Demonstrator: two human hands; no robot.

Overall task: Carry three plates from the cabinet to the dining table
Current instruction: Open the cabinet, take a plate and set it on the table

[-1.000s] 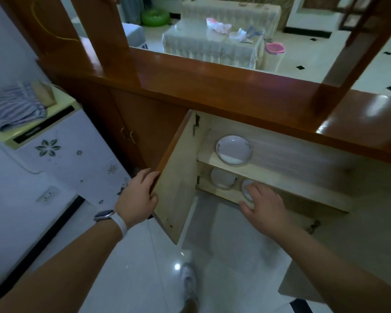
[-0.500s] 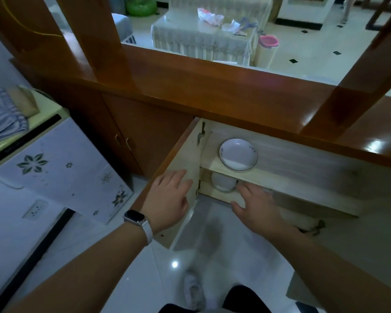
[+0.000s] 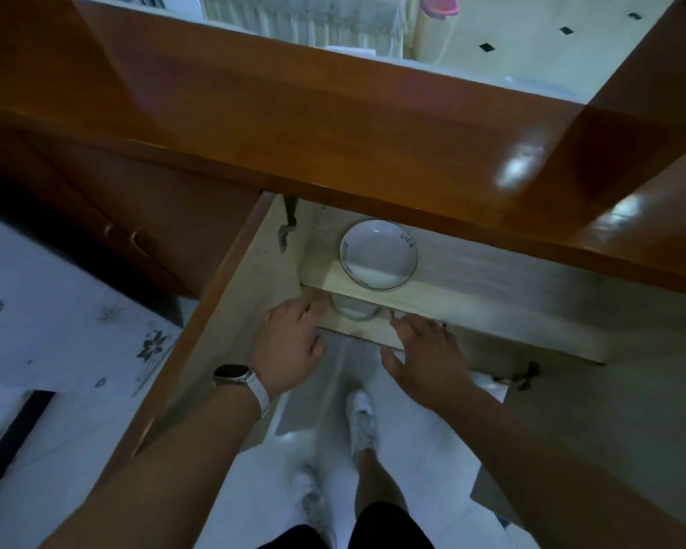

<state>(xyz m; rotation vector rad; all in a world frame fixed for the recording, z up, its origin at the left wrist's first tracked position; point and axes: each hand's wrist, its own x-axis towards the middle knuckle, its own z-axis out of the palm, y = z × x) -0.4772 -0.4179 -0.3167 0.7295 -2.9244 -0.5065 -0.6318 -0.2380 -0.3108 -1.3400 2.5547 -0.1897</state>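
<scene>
- White plates, two in view: upper plate [image 3: 378, 255] on the top shelf [image 3: 452, 281], lower plate [image 3: 353, 309] half hidden beneath it.
- Two hands: left hand [image 3: 290, 346] and right hand [image 3: 428, 352], fingers loosely spread, flank the lower plate, visibly gripping nothing.

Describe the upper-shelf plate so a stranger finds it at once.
Look inside the open cabinet, on its upper shelf. The white plate with a dark rim lies there alone, in full view; the other plate sits one shelf lower, half hidden.
</scene>
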